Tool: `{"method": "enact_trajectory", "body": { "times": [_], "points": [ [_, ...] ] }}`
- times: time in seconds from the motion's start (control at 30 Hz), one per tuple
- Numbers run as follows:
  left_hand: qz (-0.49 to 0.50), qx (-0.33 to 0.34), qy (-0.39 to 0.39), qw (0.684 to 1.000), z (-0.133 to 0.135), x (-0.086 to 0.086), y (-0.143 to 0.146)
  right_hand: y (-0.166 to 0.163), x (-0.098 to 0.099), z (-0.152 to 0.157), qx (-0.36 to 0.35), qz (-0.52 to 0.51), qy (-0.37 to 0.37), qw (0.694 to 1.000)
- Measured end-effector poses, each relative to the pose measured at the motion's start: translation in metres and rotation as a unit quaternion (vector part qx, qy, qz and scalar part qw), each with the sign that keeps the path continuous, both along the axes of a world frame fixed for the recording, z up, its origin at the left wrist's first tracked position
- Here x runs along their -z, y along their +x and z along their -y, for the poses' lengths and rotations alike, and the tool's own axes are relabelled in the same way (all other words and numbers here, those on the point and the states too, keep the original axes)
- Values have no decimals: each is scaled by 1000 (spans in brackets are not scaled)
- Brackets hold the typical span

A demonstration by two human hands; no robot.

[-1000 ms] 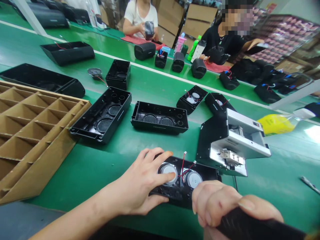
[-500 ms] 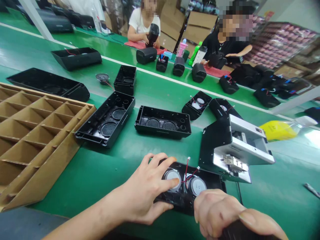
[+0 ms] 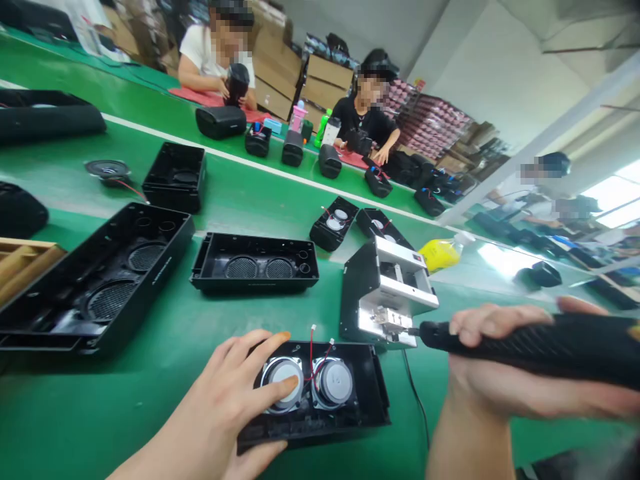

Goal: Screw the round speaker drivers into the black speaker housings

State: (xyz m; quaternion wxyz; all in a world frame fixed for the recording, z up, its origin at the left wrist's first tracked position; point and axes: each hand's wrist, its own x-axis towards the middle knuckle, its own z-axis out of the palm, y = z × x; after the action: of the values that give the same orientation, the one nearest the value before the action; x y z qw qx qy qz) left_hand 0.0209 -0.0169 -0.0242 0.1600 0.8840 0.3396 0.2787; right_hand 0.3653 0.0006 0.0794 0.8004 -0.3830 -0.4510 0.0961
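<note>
My left hand (image 3: 240,393) grips the left end of a black speaker housing (image 3: 365,373), a fingertip resting on one of the two round speaker drivers (image 3: 336,382) inside it. Thin red wires with white plugs stick up between the drivers. On the right, my right hand (image 3: 500,360) is wrapped round a black electric screwdriver (image 3: 545,343), held level. Its tip points left and is at the metal front of a screw feeder (image 3: 393,320), just behind the housing. Whether a screw is on the tip is too small to tell.
Open black housings (image 3: 255,267) lie behind and to the left, near a loose speaker driver (image 3: 107,170). A cardboard divider box (image 3: 30,263) is at the left edge. Behind the feeder lies a yellow bottle (image 3: 443,253). Co-workers (image 3: 370,120) handle black speakers across the table.
My right hand has lifted the screwdriver from beside the housing to the screw feeder's front. My left hand stays on the housing. The view has swung right.
</note>
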Motion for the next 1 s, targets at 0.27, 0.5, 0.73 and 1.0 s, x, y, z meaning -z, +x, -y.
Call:
{"method": "enact_trajectory", "body": {
  "times": [0.27, 0.5, 0.73, 1.0],
  "points": [
    [-7, 5, 56, 998, -7, 9, -2, -8, 8, 5, 14, 63, 62, 996],
    [-13, -5, 64, 998, -3, 10, 2, -11, 15, 9, -12, 90, 52, 995],
    [-8, 4, 89, 996, -7, 21, -2, -10, 15, 12, -20, 69, 10, 997],
    [-17, 1, 83, 996, -6, 21, -4, -15, 4, -1, 0, 48, 32, 998]
  ]
}}
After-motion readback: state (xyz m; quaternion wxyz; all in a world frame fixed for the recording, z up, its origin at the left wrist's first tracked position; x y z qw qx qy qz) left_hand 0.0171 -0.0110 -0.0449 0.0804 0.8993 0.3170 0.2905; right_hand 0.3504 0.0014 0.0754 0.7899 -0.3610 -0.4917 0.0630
